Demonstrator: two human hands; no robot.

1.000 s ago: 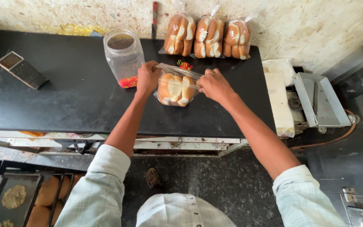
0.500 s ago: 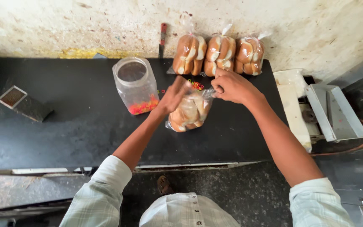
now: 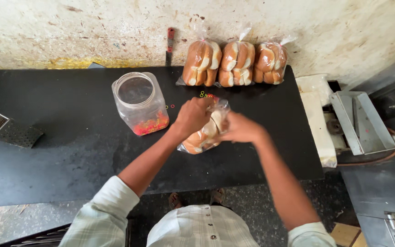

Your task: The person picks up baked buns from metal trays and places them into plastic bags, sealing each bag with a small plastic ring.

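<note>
Three tied bags of buns (image 3: pixel 236 61) are already standing in a row against the wall (image 3: pixel 92 27), at the back of the black surface (image 3: pixel 69 151), so we are judging that much of the packing as done. We are now working on a fourth bag of buns (image 3: pixel 203 135), which is lying tilted on the surface near its middle, well in front of the finished row. Our left hand (image 3: pixel 193 116) is clenching the gathered top of this bag, and our right hand (image 3: pixel 238 128) is gripping the plastic just beside it, pressing against the buns. The neck of the bag is hiding between our hands, so we cannot tell whether a band is on it yet; we are judging it not yet closed. A clear jar (image 3: pixel 139 103) with coloured rubber bands at its bottom is standing open to the left, and a few loose bands (image 3: pixel 204 94) are lying just behind our hands. A perforated metal tray (image 3: pixel 8 130) is sitting far left.
</note>
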